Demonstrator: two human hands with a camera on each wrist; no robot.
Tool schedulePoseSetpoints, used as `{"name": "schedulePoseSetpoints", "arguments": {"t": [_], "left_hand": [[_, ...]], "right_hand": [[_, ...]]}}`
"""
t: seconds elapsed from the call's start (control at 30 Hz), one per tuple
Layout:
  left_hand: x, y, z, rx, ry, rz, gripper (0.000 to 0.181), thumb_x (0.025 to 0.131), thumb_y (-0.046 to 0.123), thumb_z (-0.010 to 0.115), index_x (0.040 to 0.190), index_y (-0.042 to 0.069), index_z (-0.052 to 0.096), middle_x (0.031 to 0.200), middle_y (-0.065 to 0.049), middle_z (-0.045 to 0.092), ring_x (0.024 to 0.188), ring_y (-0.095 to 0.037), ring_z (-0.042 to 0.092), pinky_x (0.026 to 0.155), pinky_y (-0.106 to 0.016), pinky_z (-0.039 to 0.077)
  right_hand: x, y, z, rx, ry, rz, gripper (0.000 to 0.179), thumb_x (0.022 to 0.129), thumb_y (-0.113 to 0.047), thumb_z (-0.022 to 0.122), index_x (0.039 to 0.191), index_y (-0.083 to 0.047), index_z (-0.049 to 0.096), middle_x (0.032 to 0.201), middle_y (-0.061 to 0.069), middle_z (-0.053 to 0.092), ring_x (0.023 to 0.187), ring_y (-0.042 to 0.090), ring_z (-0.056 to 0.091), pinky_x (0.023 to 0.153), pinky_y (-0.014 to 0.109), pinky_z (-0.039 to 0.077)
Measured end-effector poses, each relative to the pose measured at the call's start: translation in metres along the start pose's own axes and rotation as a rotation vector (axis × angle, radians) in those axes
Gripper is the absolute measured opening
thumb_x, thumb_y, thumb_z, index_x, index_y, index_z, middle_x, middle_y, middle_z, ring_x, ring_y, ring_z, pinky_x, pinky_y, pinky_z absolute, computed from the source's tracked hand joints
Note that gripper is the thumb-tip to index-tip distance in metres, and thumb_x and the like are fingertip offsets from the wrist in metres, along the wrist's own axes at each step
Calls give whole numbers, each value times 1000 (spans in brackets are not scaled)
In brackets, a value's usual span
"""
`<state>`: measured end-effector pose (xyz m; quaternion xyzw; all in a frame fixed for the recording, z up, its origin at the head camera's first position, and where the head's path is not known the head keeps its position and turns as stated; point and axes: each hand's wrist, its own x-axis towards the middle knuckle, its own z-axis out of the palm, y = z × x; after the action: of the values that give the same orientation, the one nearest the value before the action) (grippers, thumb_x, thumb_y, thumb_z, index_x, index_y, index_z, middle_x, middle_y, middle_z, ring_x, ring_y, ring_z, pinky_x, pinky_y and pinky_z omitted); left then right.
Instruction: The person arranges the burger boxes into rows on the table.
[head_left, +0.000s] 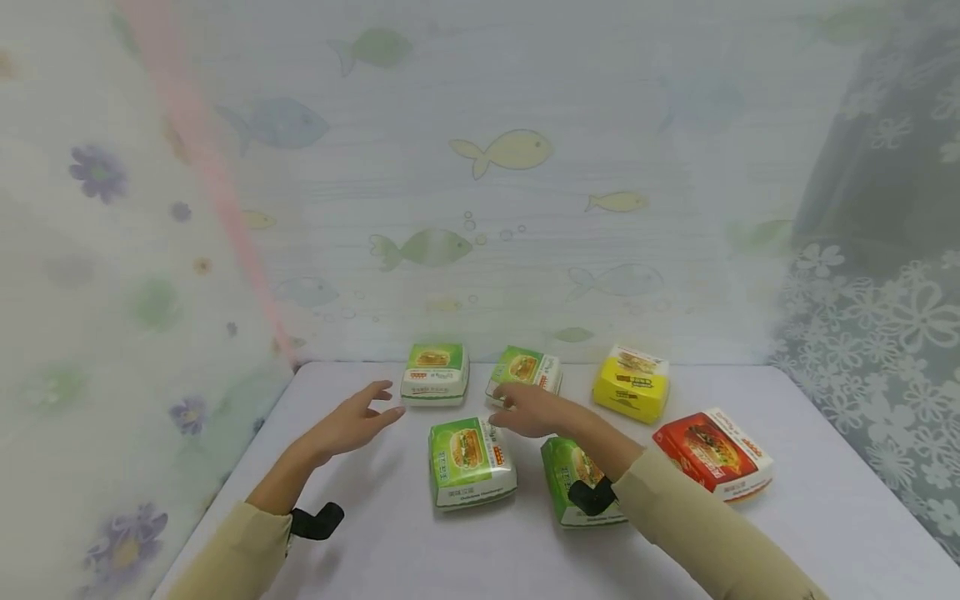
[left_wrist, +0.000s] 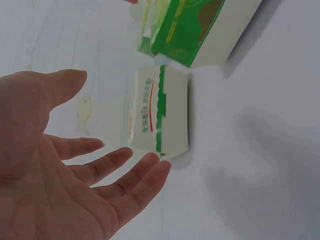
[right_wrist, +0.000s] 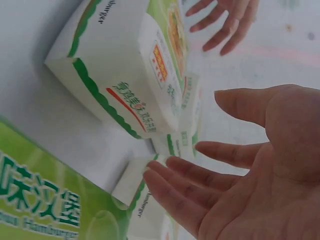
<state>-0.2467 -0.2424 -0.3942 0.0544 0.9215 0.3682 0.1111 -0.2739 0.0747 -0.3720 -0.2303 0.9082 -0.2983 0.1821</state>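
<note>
My left hand [head_left: 352, 423] hovers above the left of the table, thumb and fingers spread and holding nothing. Its fingertips point toward the back left green burger box [head_left: 435, 377], whose white side shows beyond them in the left wrist view. My right hand [head_left: 531, 410] is over the middle, fingers loosely bent and nothing in them. In the head view it overlaps the back middle green burger box [head_left: 528, 368] and a corner of the front green burger box [head_left: 471, 462]. Another green burger box [head_left: 573, 475] lies partly hidden under the right forearm.
At the back right stands a yellow box [head_left: 633, 385], with a red burger box [head_left: 712, 454] in front of it, beside the right sleeve. The white table [head_left: 390, 550] backs onto a fish-print curtain [head_left: 525, 250]. Flower-patterned curtains [head_left: 120, 333] hang at both sides.
</note>
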Motion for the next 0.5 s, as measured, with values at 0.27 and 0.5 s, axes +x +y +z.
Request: {"name": "schedulePoseSetpoints", "arguments": {"t": [0.27, 0.5], "left_hand": [[-14, 5, 25, -57, -39, 40, 73, 100, 46, 64, 157, 10, 36, 153, -15, 45, 129, -35, 53, 92, -50, 54], [-19, 8, 41, -122, -74, 44, 77, 97, 41, 70, 157, 6, 36, 154, -17, 44, 114, -24, 62, 86, -42, 56]], "right_hand": [[-9, 4, 9, -21, -10, 4, 49, 101, -29, 64, 143, -5, 55, 138, 20, 60, 129, 37, 56, 104, 51, 49], [-9, 5, 14, -19, -11, 21, 52, 101, -27, 64, 146, -5, 52, 139, 18, 59, 132, 36, 53, 107, 52, 46]]}}
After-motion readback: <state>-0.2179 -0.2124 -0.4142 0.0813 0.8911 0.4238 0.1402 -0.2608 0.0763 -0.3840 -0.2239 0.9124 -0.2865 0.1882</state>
